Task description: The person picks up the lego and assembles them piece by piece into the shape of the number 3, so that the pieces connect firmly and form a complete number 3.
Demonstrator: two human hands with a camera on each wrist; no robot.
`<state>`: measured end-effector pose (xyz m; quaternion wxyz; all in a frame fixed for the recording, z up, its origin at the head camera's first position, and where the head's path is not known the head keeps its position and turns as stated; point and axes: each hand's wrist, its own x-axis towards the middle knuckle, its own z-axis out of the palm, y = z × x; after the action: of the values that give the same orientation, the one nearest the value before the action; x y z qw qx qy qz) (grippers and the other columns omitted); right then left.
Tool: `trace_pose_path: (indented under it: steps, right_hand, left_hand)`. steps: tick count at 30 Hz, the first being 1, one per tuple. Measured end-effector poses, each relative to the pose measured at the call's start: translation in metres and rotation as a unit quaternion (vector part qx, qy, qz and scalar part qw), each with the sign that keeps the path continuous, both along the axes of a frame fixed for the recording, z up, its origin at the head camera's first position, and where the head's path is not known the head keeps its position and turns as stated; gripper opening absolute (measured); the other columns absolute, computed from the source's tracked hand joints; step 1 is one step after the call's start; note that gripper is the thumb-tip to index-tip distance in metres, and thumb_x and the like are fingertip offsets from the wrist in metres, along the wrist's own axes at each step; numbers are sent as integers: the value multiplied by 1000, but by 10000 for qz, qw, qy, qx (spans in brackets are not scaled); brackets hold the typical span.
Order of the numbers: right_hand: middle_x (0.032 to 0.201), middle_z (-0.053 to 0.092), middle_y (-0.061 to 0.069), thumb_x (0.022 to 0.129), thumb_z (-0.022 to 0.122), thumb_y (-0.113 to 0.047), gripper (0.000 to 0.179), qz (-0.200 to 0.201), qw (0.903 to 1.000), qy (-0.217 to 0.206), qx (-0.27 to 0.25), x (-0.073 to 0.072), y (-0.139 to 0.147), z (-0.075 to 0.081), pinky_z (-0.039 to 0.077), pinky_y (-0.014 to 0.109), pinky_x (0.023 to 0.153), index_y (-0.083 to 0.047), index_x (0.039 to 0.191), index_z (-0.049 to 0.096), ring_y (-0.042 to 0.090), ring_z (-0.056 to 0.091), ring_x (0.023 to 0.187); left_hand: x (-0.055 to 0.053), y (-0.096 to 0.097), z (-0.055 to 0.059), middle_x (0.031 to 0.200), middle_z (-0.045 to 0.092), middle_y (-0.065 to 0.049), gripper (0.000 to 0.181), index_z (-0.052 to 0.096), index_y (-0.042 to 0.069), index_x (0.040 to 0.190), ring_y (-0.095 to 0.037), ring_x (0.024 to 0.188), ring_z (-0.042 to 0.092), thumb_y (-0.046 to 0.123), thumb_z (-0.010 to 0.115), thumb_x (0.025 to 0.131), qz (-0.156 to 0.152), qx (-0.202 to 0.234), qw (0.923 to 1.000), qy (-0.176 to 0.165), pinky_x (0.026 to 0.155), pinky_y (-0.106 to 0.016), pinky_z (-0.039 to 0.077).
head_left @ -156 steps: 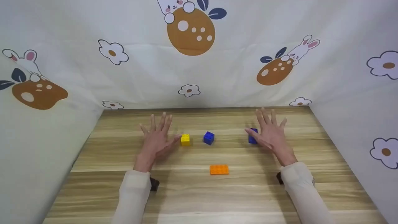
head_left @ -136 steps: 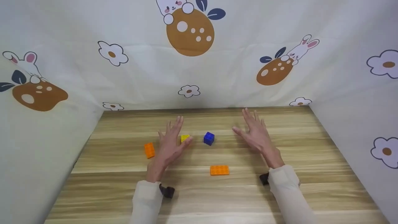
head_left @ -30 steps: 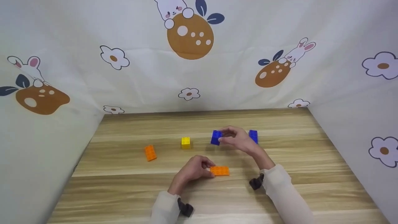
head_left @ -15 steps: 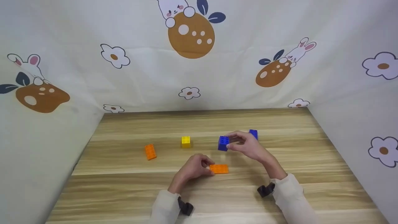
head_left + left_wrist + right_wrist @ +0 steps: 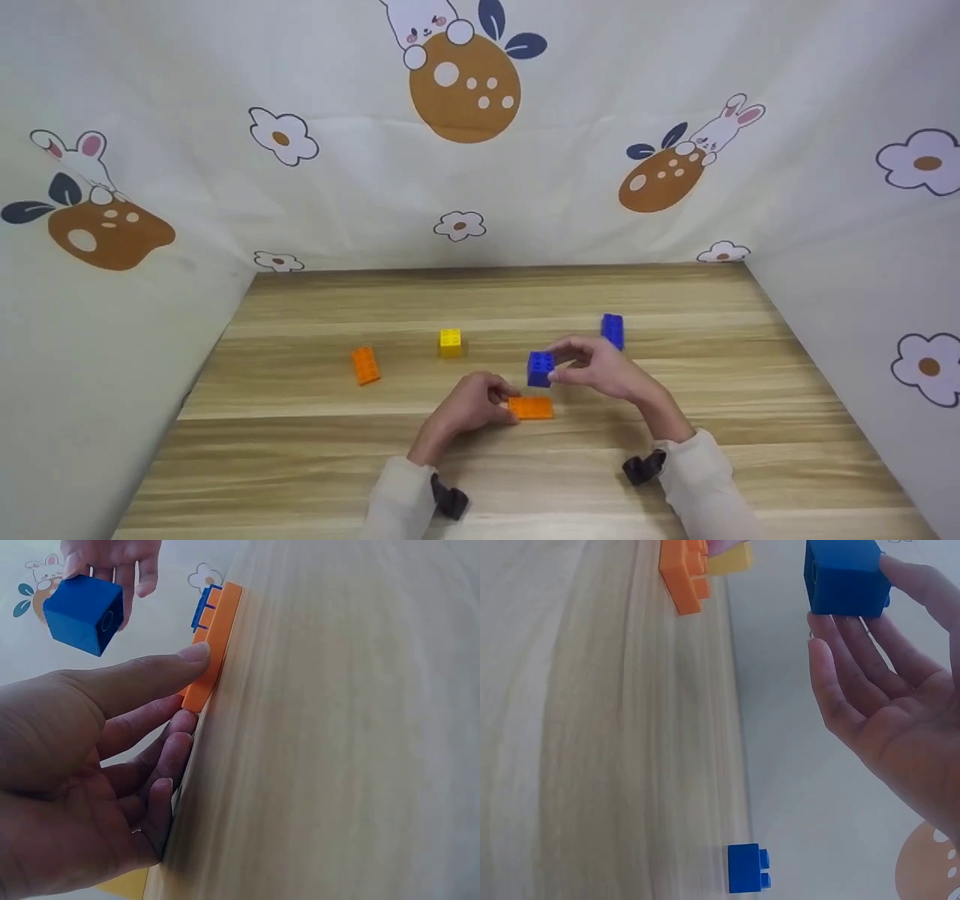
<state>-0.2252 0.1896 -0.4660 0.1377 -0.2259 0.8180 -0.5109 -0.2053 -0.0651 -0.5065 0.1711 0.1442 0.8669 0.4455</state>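
My left hand [image 5: 472, 403] pinches the left end of a flat orange building brick [image 5: 531, 408], which lies on the wooden table. In the left wrist view the thumb presses along one side of that orange brick [image 5: 215, 649], its studs facing away from the tabletop. Just behind it, my right hand [image 5: 600, 367] grips a square blue brick [image 5: 540, 368] between thumb and fingers. The right wrist view has this blue brick [image 5: 846, 577] held clear of the table, apart from the orange one.
A yellow square brick [image 5: 450, 343] stands left of centre. Farther left lies a second flat orange brick [image 5: 365, 365]. Behind the right hand is a longer blue brick [image 5: 613, 331]. A printed curtain [image 5: 360, 195] closes off the back and sides of the table.
Over the last second my right hand has brought the square blue brick nearer and slightly right, close to the orange brick. My left hand has kept its place. Earlier, both hands were spread and holding nothing.
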Motion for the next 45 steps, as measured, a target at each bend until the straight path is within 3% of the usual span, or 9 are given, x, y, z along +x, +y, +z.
trace_pose_path:
  steps: [4,13,29,36,39,45]
  right_hand:
    - [122,70,18,88,77,-20,41,184,9998,-100,70,-1,3,-3,56,22,90,-2,123,66,32,67,112]
    - [121,71,17,86,80,-20,41,451,9974,-365,417,-3,5,-14,56,31,96,-5,121,67,31,67,112]
    - [116,72,19,84,80,-17,40,466,9972,-126,575,-1,-1,-22,55,44,98,-2,119,69,34,68,110]
    - [114,72,22,83,80,-11,35,459,9980,-135,409,-1,-2,-23,58,34,93,2,114,69,34,70,106]
    - [115,72,23,83,79,-10,32,451,9983,-85,351,0,-3,-23,58,29,89,3,110,69,32,71,103]
    - [120,71,20,80,81,-9,26,276,9983,-404,315,3,-4,-23,58,30,90,-1,102,69,27,72,103]
  left_hand:
    - [-2,1,1,92,67,-2,29,76,9,106,-14,82,54,16,85,79,-24,26,10000,90,73,-25,47]
    - [-1,-1,-2,94,68,-6,27,76,6,104,-13,82,55,13,85,80,1,144,9998,162,74,-24,48]
    - [0,0,-3,95,69,-8,28,75,3,106,-13,82,57,9,83,80,119,249,9994,230,73,-24,50]
    - [0,1,-2,94,68,-5,27,75,4,107,-14,81,57,7,82,81,260,247,9993,89,72,-26,50]
    - [0,2,-2,93,69,-5,27,76,3,106,-13,80,57,7,82,80,284,222,9992,144,72,-26,51]
    - [1,4,-3,94,71,-7,27,78,3,102,-12,81,56,10,85,77,329,160,9987,353,74,-26,51]
